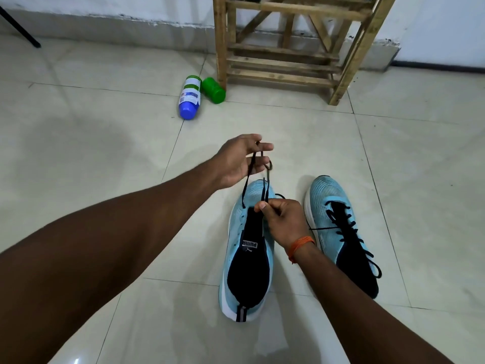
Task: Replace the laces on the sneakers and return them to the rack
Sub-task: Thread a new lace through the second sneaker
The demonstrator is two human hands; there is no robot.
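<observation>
Two light-blue sneakers with black tongues stand on the tiled floor. The left sneaker (237, 254) has bare eyelets along most of its length; a black lace (248, 177) runs up from its toe end. My left hand (240, 161) holds the lace's upper part above the toe, fingers loosely curled round it. My right hand (284, 222), with an orange thread on the wrist, pinches the lace over the front of the tongue. The right sneaker (341, 232) is laced in black, and its lace ends lie loose.
A wooden slatted rack (283, 51) stands against the wall beyond the shoes. A white bottle with a blue cap (189, 98) and a green container (214, 90) lie on the floor by its left leg. A black stand leg (21, 28) crosses the far left corner.
</observation>
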